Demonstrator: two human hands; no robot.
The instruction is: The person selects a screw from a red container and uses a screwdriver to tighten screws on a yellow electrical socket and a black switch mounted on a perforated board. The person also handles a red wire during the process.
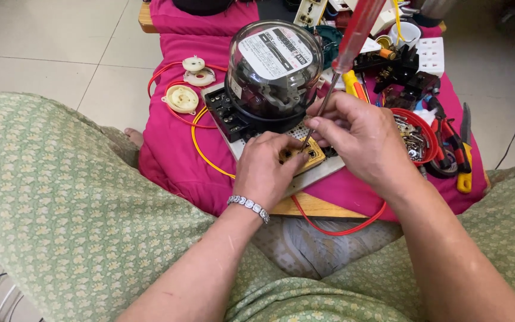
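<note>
Hands: both close together over the near end of the white board, almost touching each other.
Left hand (264, 169): palm down, fingers curled and pressing on the small yellow-brown fitting (306, 156), pinning it to the board. Beaded silver bracelet (249, 207) on the wrist.
Right hand (359, 140): fingertips pinched tight around the metal shaft of the screwdriver, low down near the tip.
Screwdriver (353, 42): clear red handle sticking up toward 1 o'clock, tip down on the fitting right between the two hands.
Fitting: sits at the near edge of the white perforated board (323, 172), at about 5 o'clock from the meter. Mostly covered by the left fingers, so can't tell what kind of part it is.
Meter (274, 68): electricity meter with a clear dome cover on a black base, at 12 o'clock from the hands, on the same board.
Wires: a yellow wire (201, 149) and a red wire (335, 229) loop around the board at 9 and 6 o'clock.
Round parts: two cream ceiling-rose style discs (182, 98) at 10 o'clock on the pink cloth (168, 149).
Right side: red bowl of small metal screws (417, 138) at 3 o'clock, just beside the right hand, with pliers (455, 152) beyond it.
Far end: white socket plate (430, 56) and black parts at 1 o'clock.
</note>
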